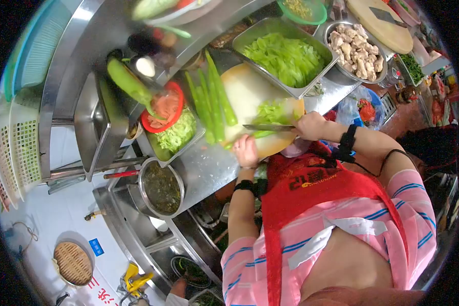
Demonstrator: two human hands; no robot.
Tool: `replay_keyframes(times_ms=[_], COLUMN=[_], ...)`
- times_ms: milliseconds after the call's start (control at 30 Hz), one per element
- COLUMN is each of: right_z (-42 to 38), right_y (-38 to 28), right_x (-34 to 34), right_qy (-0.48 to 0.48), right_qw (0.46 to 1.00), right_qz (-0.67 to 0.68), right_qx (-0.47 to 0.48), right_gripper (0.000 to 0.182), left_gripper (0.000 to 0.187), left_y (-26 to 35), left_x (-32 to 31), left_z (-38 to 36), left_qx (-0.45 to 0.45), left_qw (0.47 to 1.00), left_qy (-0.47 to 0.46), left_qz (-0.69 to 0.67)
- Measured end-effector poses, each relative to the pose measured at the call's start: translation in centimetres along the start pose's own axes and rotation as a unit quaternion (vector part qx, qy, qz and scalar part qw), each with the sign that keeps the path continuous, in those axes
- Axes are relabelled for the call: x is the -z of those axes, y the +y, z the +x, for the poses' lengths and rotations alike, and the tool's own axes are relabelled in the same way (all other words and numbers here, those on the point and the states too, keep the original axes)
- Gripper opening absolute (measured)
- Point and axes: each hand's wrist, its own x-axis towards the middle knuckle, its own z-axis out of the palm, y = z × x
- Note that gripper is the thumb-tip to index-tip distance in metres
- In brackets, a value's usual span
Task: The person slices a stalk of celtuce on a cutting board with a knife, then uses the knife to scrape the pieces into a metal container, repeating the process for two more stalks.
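Observation:
My right hand (311, 126) is closed round the handle of a kitchen knife (268, 127), its blade lying across the round cutting board (242, 89). Close to the blade tip, my left hand (246, 150) has its fingers curled onto a green pepper (262, 134), which they partly hide. Sliced green pepper (271, 111) is heaped just beyond the blade. Several long whole green peppers (217, 97) lie side by side at the board's left edge.
Behind the board stands a steel tray (319, 84) of green slices, beside a bowl of chopped meat (357, 53). On the left are a red bowl (181, 109) over a tray of shredded greens (176, 133), and a steel pot (161, 187) of dark liquid.

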Motion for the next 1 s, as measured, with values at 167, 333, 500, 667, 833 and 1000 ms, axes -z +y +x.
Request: replay_keyframes(times_ms=[167,333,500,667,833,1000], right_z=[0.3,0.2,0.8,0.8,-0.3,0.3], right_y=[-0.8,-0.6,-1.8,-1.4,0.1,-0.3], right_x=[-1.9,1.0,0.0,0.5,2.0,-0.9], right_qy=[0.018,-0.064,-0.08,-0.062,-0.055,0.022], right_qw=[1.0,0.997,0.996,0.996,0.993,0.998], right_qz=[0.013,-0.001,0.0,0.026,0.036,0.013], right_qx=[-0.012,-0.049,-0.043,-0.064,-0.101,-0.056], right_gripper=[0.034,0.028,0.025,0.025,0.029,0.035], left_gripper=[0.014,0.014,0.014,0.016,0.016,0.015], left_y=[0.1,0.2,0.2,0.2,-0.5,0.2], left_x=[-0.2,0.1,0.0,0.9,1.8,0.7], left_z=[0.1,0.4,0.1,0.3,0.3,0.5], left_qx=[-0.011,-0.012,0.002,0.004,0.095,0.069], left_qw=[1.0,1.0,1.0,0.999,0.994,0.997], left_qy=[0.008,0.004,-0.011,-0.034,0.009,-0.028], left_qz=[-0.002,-0.005,-0.003,0.029,0.059,0.001])
